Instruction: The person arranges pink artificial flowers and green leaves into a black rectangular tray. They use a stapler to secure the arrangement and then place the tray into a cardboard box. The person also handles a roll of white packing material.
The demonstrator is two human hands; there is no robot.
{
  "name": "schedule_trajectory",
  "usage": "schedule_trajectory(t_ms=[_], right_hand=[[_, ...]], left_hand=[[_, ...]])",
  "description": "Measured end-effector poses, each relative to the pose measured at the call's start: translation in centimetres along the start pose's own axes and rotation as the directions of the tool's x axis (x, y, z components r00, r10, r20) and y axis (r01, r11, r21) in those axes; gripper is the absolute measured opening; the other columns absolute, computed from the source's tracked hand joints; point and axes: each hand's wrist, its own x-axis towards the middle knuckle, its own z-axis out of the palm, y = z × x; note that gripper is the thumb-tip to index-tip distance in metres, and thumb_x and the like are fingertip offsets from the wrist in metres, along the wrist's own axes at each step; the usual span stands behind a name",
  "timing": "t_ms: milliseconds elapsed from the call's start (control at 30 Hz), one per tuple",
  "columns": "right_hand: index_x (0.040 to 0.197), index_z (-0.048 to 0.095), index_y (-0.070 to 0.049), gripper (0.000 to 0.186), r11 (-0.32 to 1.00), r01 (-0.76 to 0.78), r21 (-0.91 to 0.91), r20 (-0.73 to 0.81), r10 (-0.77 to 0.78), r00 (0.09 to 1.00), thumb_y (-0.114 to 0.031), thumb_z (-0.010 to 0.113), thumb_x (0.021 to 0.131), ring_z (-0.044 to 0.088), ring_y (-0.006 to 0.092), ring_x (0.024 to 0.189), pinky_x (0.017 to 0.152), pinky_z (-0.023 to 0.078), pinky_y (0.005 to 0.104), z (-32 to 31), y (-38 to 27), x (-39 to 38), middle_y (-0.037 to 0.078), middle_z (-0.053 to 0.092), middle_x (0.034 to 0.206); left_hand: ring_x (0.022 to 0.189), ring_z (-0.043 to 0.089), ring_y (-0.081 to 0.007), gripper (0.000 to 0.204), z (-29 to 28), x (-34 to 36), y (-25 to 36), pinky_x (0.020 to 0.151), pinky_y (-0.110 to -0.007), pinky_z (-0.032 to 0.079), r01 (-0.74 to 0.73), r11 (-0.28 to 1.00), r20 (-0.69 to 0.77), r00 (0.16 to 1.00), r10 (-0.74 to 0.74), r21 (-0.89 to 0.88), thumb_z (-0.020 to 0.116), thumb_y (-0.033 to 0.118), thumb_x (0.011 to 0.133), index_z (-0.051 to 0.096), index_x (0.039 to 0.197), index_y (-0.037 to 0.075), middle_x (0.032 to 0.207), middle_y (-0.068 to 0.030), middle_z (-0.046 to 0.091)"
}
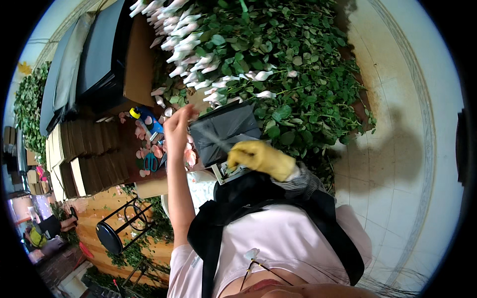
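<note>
My bare left hand point(177, 128) is raised, its fingertips pinched on the upper left corner of a dark grey wrapping sheet point(229, 128). My right hand point(259, 158), in a yellow glove, is closed in a fist at the sheet's lower edge. It grips what looks like a thin pale stem point(216, 138) that runs slantwise across the sheet. Behind the sheet lies a big heap of roses point(278, 59) with green leaves and white-pink buds point(189, 44).
A blue dispenser with a yellow cap point(145, 119), teal scissors point(150, 162) and loose pink petals lie on the brown table point(130, 149). Brown cardboard stacks point(84, 159) and black sheets point(99, 54) sit left. A black stool point(110, 237) stands below. Tiled floor point(397, 164) lies right. Another person point(47, 227) works far left.
</note>
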Motion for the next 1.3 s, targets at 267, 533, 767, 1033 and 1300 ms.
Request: schedule_trajectory(t_ms=[267, 533, 767, 1033, 1300], right_hand=[[0.090, 0.066, 0.000, 0.038, 0.969, -0.124, 0.212, -0.588, 0.228, 0.776, -0.034, 0.058, 0.105, 0.063, 0.0141, 0.069, 0.072, 0.053, 0.0307, -11.3, 6.4, -7.4, 0.007, 0.068, 0.082], [0.086, 0.067, -0.002, 0.037, 0.959, -0.068, 0.276, -0.537, 0.213, 0.817, -0.033, 0.057, 0.104, 0.064, 0.0132, 0.070, 0.071, 0.051, 0.0283, -10.6, 4.7, -8.0, 0.005, 0.068, 0.079], [0.102, 0.068, 0.001, 0.029, 0.975, 0.002, 0.222, -0.400, 0.089, 0.912, -0.024, 0.053, 0.107, 0.070, 0.0155, 0.083, 0.079, 0.055, 0.0286, -11.9, 3.3, -8.0, 0.009, 0.072, 0.093], [0.104, 0.070, 0.000, 0.033, 0.955, -0.222, 0.198, -0.212, 0.263, 0.941, -0.028, 0.053, 0.107, 0.067, 0.0138, 0.079, 0.077, 0.052, 0.0280, -7.5, 11.2, -9.8, 0.007, 0.073, 0.089], [0.110, 0.069, 0.002, 0.040, 0.775, -0.501, -0.385, -0.557, 0.238, 0.796, -0.036, 0.060, 0.101, 0.067, 0.0183, 0.081, 0.074, 0.051, 0.0332, -11.4, 25.0, -1.8, 0.012, 0.075, 0.094]], left_hand=[[0.125, 0.052, -0.0322, 0.025, 19.4, 5.7, -1.6, 0.101, -0.045, 0.043, -0.565, 0.110, 0.526, 0.812, 0.254, 0.818, 0.068, 0.023, 0.088, 0.077, 0.110, 0.015, 0.133, -0.0116, 0.060], [0.123, 0.051, -0.0321, 0.066, 15.2, -1.8, 4.1, 0.106, -0.047, 0.044, -0.650, 0.437, 0.711, 0.703, 0.035, 0.621, 0.083, 0.040, 0.078, 0.059, 0.131, 0.008, 0.129, -0.0163, 0.056], [0.090, 0.053, -0.0240, 0.006, 18.7, -4.2, 0.9, 0.078, -0.041, 0.040, -0.787, 0.194, 0.728, 0.616, 0.303, 0.585, 0.068, 0.014, 0.076, 0.062, 0.074, 0.013, 0.083, -0.0027, 0.053], [0.098, 0.053, -0.0280, 0.028, 17.9, -3.0, 0.5, 0.088, -0.044, 0.040, -0.439, 0.331, 0.360, 0.892, 0.275, 0.835, 0.082, 0.020, 0.071, 0.064, 0.090, 0.011, 0.098, -0.0061, 0.055], [0.128, 0.052, -0.0346, 0.051, 16.0, -1.7, -1.2, 0.110, -0.046, 0.039, -0.419, 0.620, 0.433, 0.891, 0.138, 0.663, 0.078, 0.019, 0.080, 0.061, 0.127, 0.008, 0.137, -0.0139, 0.056]])
